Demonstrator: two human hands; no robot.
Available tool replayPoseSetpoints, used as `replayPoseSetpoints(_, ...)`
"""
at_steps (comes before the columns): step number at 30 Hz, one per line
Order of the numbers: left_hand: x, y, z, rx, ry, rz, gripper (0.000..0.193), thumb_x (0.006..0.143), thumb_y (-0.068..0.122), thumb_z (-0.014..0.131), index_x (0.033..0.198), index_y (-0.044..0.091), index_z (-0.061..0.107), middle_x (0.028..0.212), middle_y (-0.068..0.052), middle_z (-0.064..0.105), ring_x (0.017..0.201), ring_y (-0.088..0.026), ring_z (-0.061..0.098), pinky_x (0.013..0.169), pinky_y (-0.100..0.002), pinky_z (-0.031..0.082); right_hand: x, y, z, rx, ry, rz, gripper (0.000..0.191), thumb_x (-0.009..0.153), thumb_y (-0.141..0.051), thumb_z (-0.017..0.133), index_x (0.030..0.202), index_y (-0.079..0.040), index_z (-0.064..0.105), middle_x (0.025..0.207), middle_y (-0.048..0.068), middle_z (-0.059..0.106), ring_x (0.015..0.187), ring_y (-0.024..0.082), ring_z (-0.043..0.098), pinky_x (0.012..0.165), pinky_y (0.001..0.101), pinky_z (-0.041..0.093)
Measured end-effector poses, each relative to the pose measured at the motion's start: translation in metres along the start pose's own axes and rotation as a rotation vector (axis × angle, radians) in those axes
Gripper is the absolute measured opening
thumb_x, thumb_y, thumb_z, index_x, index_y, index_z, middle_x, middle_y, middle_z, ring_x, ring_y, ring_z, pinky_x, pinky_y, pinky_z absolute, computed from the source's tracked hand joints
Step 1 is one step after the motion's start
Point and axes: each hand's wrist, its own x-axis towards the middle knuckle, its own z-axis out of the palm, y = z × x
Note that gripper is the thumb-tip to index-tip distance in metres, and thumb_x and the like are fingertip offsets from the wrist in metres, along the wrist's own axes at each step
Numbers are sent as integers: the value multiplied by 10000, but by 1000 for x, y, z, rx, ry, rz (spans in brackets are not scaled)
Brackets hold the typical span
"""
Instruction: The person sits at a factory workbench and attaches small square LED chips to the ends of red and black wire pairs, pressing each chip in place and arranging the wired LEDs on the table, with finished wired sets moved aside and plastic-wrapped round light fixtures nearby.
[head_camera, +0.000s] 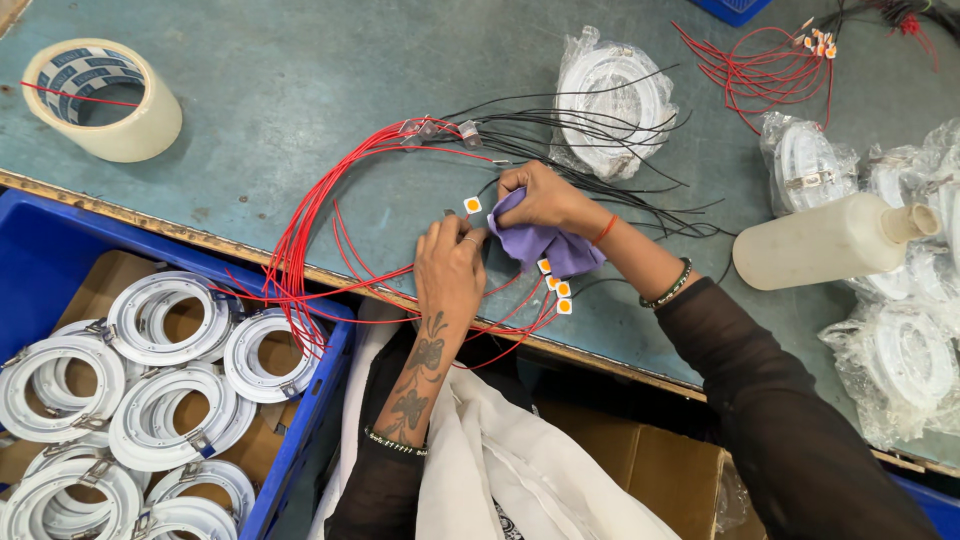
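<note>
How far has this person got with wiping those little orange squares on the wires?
Hard to count finished ones. In hand: the left hand steadies one orange square chip while the right hand presses a purple cloth beside it. Three more chips lie below the cloth, and another wired bunch waits at the far edge, seemingly untouched.
</note>
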Motion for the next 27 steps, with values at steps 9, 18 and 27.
replayPoseSetpoints(9, 0, 0, 1, -12, -2, -5, 243, 808, 1, 698, 1025, 80, 772, 985, -58, 618, 955, -275, 594, 833, -420, 462, -1, -5, -1, 5, -11, 26, 178, 676, -78, 795, 700, -12, 631, 691, -30, 591, 691, 53, 518, 640, 258, 429)
replayPoseSetpoints(18, 1, 0, -2, -35, -10, -18, 256, 801, -6, 701, 1033, 77, 775, 974, -64, 617, 952, -273, 591, 835, -421, 463, 0, -2, -7, 67, -72, -7, 142, 666, -41, 763, 691, -18, 626, 721, -48, 570, 702, 45, 511, 646, 245, 427)
replayPoseSetpoints(27, 1, 1, -6, -39, -12, -17, 279, 785, -16, 692, 1032, 79, 778, 963, -64, 615, 942, -272, 592, 837, -416, 466, -5, 1, -20, 310, -77, 55, 76, 707, 2, 708, 750, -22, 650, 740, -42, 605, 707, 36, 525, 643, 222, 422)
